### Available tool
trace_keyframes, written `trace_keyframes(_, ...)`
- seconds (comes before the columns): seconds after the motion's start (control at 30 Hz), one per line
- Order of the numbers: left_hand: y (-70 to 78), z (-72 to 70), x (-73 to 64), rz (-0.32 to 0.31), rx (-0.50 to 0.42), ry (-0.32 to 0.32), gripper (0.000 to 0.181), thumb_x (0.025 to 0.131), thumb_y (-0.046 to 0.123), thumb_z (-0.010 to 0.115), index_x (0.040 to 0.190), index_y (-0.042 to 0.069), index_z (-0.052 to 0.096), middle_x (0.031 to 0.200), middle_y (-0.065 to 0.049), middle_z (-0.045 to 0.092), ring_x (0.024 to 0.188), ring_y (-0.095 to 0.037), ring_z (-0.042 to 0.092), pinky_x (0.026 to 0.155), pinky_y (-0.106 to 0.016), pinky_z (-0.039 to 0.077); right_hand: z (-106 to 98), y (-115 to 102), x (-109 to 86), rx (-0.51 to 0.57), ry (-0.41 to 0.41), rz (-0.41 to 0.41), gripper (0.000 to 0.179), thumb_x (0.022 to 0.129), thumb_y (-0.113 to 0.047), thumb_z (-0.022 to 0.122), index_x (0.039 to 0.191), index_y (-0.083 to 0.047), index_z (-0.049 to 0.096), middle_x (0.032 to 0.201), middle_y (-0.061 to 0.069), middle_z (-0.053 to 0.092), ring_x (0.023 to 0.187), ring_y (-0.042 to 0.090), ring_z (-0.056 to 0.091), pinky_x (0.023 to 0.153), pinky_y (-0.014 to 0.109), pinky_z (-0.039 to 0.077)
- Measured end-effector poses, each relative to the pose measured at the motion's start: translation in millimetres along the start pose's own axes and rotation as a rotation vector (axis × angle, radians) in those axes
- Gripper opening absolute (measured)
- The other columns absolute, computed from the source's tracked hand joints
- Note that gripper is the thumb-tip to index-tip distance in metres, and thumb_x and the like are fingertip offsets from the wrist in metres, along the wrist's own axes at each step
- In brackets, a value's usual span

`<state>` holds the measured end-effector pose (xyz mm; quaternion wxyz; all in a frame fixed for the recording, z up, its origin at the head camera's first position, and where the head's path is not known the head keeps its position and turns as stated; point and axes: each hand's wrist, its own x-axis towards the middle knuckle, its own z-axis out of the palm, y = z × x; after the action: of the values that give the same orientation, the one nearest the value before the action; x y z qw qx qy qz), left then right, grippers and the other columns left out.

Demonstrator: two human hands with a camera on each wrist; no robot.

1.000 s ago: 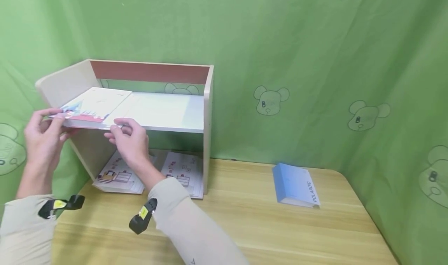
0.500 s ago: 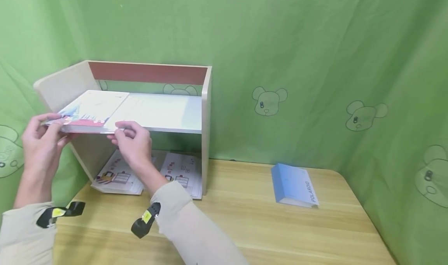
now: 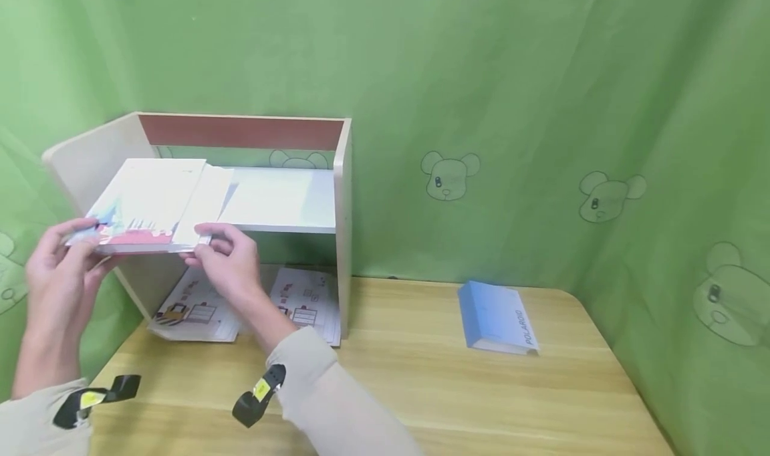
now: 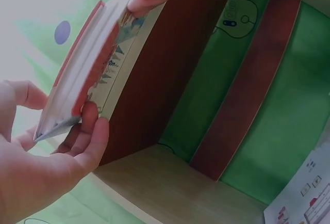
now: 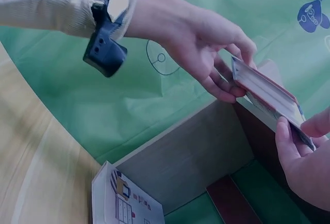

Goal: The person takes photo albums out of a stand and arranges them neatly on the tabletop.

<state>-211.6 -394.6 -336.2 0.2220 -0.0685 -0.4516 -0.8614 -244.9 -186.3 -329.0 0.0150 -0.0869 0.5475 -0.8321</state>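
Both hands hold a book [image 3: 153,195] at the front of the upper shelf [image 3: 277,198]. Its cover is white, with a red band and a small skyline print along the near edge; a plain white strip shows along its right side. My left hand [image 3: 60,269] pinches the left near corner, thumb above and fingers below. At the right near corner, my right hand [image 3: 231,259] grips the strip's edge. In the left wrist view, the book's [image 4: 87,61] page block shows between red edges. The near edge juts out past the shelf.
Under the shelf, in the wooden bookcase [image 3: 343,242], lie two white books, one left [image 3: 195,312] and one right [image 3: 309,302], with vehicle prints. A blue book [image 3: 499,315] marked POLAROID lies on the wooden table [image 3: 451,396] at right. A green curtain [image 3: 511,75] hangs behind.
Both hands have drawn the book toward me, and its near edge juts further past the shelf. Its right side now stands out above the shelf surface. The head view has shifted slightly.
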Motion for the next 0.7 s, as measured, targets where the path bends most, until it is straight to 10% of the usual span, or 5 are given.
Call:
trace_keyframes(0.3, -3.9, -14.9, -11.2, -0.006, -0.049, -0.117, 0.045, 0.101, -0.018, 0.037, 0.140, -0.003, 0.053, 0.144, -0.008, 0.040, 0.119, -0.023, 0.063, 0.100, -0.033, 0.054, -6.7, 1.0, -4.5, -0.111, -0.086, 0.002, 0.049, 0.082, 0.021, 0.057, 0.111, -0.013, 0.075, 0.095, -0.007, 0.070, 0.072, 0.012, 0.069, 0.057, 0.016, 0.053)
trace_keyframes(0.7, -13.5, -24.5, -21.8, 0.080, 0.029, -0.309, 0.052, 0.098, -0.024, 0.032, 0.147, -0.010, 0.043, 0.153, -0.013, 0.031, 0.130, -0.023, 0.055, 0.106, -0.030, 0.047, -21.1, 2.7, -4.7, -0.359, -0.127, -0.165, 0.034, 0.088, -0.007, 0.078, 0.118, -0.021, 0.074, 0.115, -0.014, 0.069, 0.093, 0.000, 0.065, 0.076, 0.017, 0.057)
